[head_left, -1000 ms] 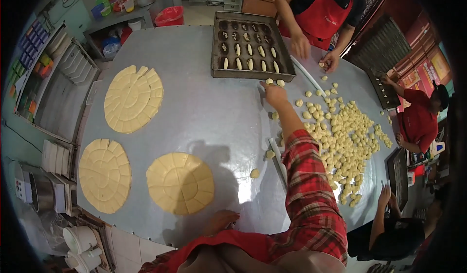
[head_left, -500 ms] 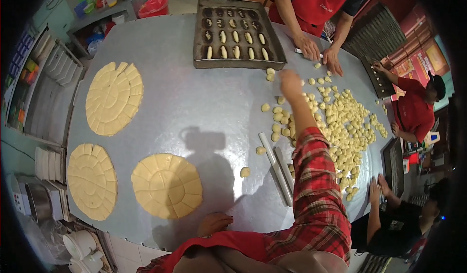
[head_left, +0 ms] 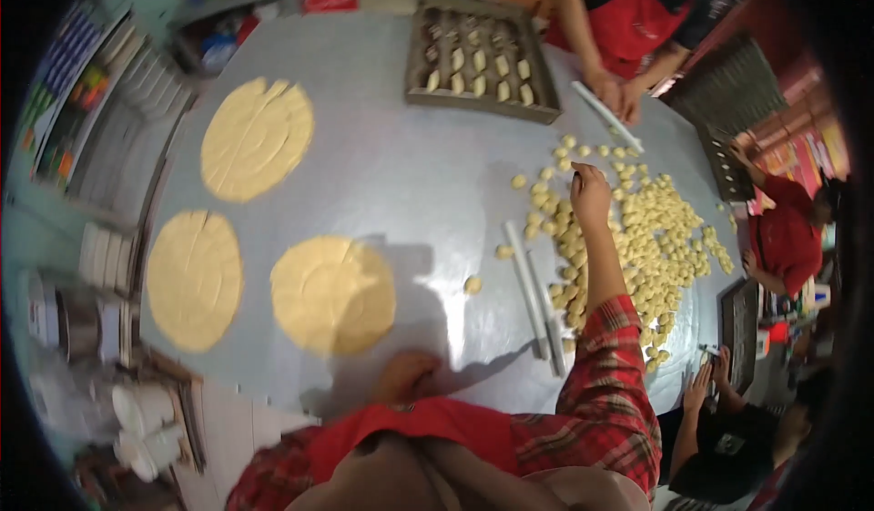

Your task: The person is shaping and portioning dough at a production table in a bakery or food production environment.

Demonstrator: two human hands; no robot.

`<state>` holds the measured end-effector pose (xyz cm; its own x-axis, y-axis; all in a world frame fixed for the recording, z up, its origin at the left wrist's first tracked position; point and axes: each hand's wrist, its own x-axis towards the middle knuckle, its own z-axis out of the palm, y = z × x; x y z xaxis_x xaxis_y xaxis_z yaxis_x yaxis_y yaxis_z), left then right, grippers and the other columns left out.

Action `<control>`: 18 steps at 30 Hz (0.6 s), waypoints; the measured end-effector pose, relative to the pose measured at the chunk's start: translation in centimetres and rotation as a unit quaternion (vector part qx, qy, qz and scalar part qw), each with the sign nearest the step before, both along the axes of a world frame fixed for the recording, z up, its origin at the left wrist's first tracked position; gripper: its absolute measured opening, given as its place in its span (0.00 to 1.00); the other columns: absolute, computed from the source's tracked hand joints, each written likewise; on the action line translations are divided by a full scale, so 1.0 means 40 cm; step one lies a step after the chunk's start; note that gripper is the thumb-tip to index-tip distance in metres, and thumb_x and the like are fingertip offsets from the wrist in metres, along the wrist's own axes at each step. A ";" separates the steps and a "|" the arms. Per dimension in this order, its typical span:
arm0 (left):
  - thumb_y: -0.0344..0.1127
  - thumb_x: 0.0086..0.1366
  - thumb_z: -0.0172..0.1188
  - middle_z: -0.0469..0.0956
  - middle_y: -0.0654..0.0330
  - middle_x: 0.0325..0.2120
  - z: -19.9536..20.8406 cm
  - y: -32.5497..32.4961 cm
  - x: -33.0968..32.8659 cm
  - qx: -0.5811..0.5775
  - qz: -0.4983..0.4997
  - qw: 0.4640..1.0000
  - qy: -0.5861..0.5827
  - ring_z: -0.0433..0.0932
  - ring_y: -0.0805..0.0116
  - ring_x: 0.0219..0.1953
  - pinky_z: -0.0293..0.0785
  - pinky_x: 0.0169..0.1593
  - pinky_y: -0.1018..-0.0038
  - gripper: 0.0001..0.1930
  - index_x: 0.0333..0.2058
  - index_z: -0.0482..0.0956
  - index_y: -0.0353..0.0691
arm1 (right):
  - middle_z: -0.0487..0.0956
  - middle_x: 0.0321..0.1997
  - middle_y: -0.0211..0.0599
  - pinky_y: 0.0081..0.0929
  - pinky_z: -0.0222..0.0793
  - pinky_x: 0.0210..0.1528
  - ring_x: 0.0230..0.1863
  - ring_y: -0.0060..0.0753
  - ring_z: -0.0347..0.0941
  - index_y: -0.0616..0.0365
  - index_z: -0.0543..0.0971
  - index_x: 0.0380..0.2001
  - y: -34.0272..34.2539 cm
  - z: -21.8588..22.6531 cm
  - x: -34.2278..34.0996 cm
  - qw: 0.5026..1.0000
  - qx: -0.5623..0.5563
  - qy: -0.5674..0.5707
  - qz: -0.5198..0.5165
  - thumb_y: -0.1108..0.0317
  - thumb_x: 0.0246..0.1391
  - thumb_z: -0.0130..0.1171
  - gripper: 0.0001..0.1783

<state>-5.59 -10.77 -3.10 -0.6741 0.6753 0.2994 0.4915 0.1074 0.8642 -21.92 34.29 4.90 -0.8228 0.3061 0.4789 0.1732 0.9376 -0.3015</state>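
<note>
My right arm, in a red plaid sleeve, reaches over a pile of small yellow dough balls [head_left: 651, 229]. My right hand [head_left: 592, 194] is over the pile's left part, with fingers bent together; whatever may be between them is hidden. Close to the front edge of the table is my left hand [head_left: 405, 376], blurred, its fingers unclear. Three flat dough rounds [head_left: 258, 139] with scored lines lie on the left half. Two pale rods [head_left: 526, 288] lie side by side between my hands, and a single dough ball [head_left: 472, 285] is to their left.
A deep metal baking tray [head_left: 482, 110] with rows of dough pieces stands at the far side of the grey metal table [head_left: 437, 183]. Beyond it a co-worker in a red apron [head_left: 628, 28] has both hands at a white rod [head_left: 605, 115]. Two other people work along the right edge.
My right hand has come back toward me from beside the tray to over the dough balls. The view has shifted. The co-worker's hands have moved off the white rod's middle.
</note>
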 end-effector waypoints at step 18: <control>0.43 0.62 0.52 0.49 0.50 0.66 0.104 -0.090 -0.197 -0.390 0.269 0.872 0.122 0.45 0.51 0.69 0.39 0.67 0.49 0.33 0.64 0.54 0.39 | 0.74 0.39 0.46 0.40 0.73 0.38 0.38 0.43 0.75 0.56 0.63 0.46 -0.787 -0.075 0.086 0.756 -0.597 -0.226 0.147 0.73 0.50 0.56 0.20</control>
<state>-13.48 -14.38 1.07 -0.9365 0.3437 0.0697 0.3483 0.8877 0.3012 -18.49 2.79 1.88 -0.9361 0.0700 -0.3447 0.3490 0.0622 -0.9351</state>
